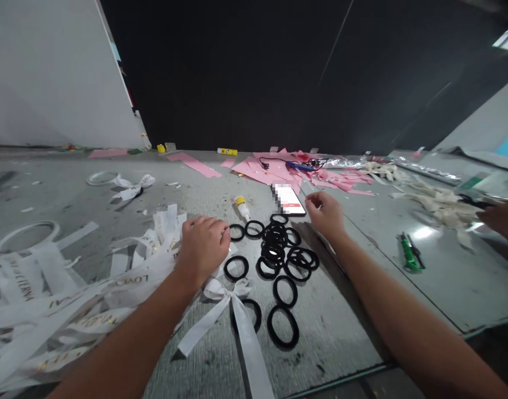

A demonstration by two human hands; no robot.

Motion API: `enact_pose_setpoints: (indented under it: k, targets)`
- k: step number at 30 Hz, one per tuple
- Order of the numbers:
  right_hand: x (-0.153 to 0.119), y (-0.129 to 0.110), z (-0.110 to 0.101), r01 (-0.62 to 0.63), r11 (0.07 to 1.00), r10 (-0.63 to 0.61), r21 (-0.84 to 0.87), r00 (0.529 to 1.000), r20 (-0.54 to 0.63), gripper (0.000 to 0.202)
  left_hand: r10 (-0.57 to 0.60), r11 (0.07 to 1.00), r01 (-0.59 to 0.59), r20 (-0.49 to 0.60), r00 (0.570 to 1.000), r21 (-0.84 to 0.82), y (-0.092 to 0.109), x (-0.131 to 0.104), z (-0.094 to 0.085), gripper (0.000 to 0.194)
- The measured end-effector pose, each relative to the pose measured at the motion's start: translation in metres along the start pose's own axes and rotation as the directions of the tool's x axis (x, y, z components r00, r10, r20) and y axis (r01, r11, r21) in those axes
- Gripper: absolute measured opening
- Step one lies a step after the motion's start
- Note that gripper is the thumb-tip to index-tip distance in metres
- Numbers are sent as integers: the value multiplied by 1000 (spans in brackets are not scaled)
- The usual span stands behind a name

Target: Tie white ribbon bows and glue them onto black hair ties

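Observation:
My left hand [204, 244] is palm down beside a heap of printed white ribbon [129, 277], its fingers curled under; whatever lies beneath them is hidden. My right hand [325, 214] is loosely closed near a phone [290, 200] with a lit screen, and nothing shows in its fingers. Several black rings [274, 235] lie loose and piled between my hands. A white ribbon bow [229, 295] with long tails rests partly over one black ring [257, 320]. Behind the rings, a small white glue bottle with a yellow label [242, 207] lies tilted.
Pink sheets and scraps [262, 167] lie at the back with a blue-handled corded tool [299, 166]. A yellow tube [227, 151] is near the dark wall. Green-handled snips [410, 254] and cream ribbons [437, 202] lie right, near another person's hand [503, 220]. White rings [28, 235] are left.

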State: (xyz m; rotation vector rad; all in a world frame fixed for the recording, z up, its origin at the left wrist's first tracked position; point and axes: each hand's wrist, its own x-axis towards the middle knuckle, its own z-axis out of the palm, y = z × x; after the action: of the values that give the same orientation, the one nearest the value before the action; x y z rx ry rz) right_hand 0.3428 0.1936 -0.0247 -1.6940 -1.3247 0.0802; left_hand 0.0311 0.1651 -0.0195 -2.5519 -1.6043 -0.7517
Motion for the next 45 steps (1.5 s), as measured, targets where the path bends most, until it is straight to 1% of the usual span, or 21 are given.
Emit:
enact_pose_setpoints:
  k: [3, 7, 10, 12, 14, 16, 17, 18, 19, 20, 21, 23, 24, 26, 28, 30, 33, 36, 38, 40, 45]
  targets:
    - [0, -2, -1, 31, 995, -35, -90, 998, -48, 10, -29, 1000, 29, 33, 999, 9, 0, -1, -1, 18]
    - [10, 14, -8, -61, 988, 36, -140, 984, -173, 10, -4, 1000, 3, 111, 994, 11, -2, -2, 1, 17]
    - [16, 25, -13, -104, 983, 73, -151, 977, -200, 8, -5, 1000, 4, 146, 989, 10, -4, -1, 3, 17]
    - [15, 25, -14, -87, 983, 55, -163, 981, -188, 8, -26, 1000, 26, 132, 991, 3, -5, 1, 4, 18]
    - [10, 14, -11, -30, 985, 4, -171, 989, -148, 11, -46, 999, 46, 110, 993, 2, -5, 2, 4, 19]
    - [2, -10, -3, 82, 983, -90, -164, 995, -44, 15, -54, 999, 54, 102, 993, 6, -6, 3, 4, 20]
    - [-3, -26, 3, 161, 976, -157, -148, 987, 39, 17, -54, 999, 54, 106, 993, 6, -6, 3, 3, 20]
    - [-7, -43, 10, 313, 941, -286, -126, 938, 195, 18, -54, 999, 54, 112, 992, 5, -7, 4, 3, 21]
    - [-11, -62, 18, 444, 890, -389, -102, 856, 340, 19, -52, 999, 52, 119, 992, 4, -7, 4, 2, 21]
    - [-15, -80, 27, 534, 840, -436, -95, 768, 469, 22, -49, 999, 49, 124, 991, 5, -7, 4, 2, 21]
    - [-16, -97, 36, 598, 793, -437, -115, 690, 577, 26, -48, 999, 47, 125, 991, 9, -7, 3, 2, 21]
    - [-16, -126, 57, 684, 711, -327, -165, 529, 783, 41, -44, 999, 41, 124, 991, 27, -7, 2, 1, 21]
    - [-14, -136, 68, 697, 700, -293, -156, 480, 827, 42, -41, 999, 37, 123, 992, 35, -7, 1, 1, 21]
    - [-8, -150, 87, 717, 684, -238, -135, 395, 888, 37, -35, 999, 31, 120, 992, 42, -7, -1, 2, 21]
    - [-1, -155, 102, 726, 677, -194, -121, 334, 922, 31, -18, 999, 14, 121, 992, 30, -8, -2, 2, 21]
    - [6, -156, 112, 732, 672, -165, -108, 291, 942, 30, 17, 1000, -19, 128, 992, 10, -8, -3, 4, 21]
    - [13, -154, 120, 731, 679, -164, -73, 247, 955, 35, 66, 998, -67, 142, 988, -1, -8, -3, 6, 21]
    - [18, -150, 122, 710, 704, -197, -31, 236, 952, 37, 78, 997, -79, 145, 986, 4, -9, -3, 8, 20]
    - [22, -147, 120, 688, 725, -220, -24, 264, 939, 37, 79, 997, -80, 147, 986, 3, -10, -3, 9, 19]
    - [26, -144, 116, 666, 744, -236, -43, 323, 917, 38, 83, 997, -83, 149, 985, -5, -10, -3, 9, 19]
    - [43, -139, 92, 612, 775, -242, -157, 517, 821, 37, 87, 996, -84, 161, 983, -25, -9, -3, 8, 18]
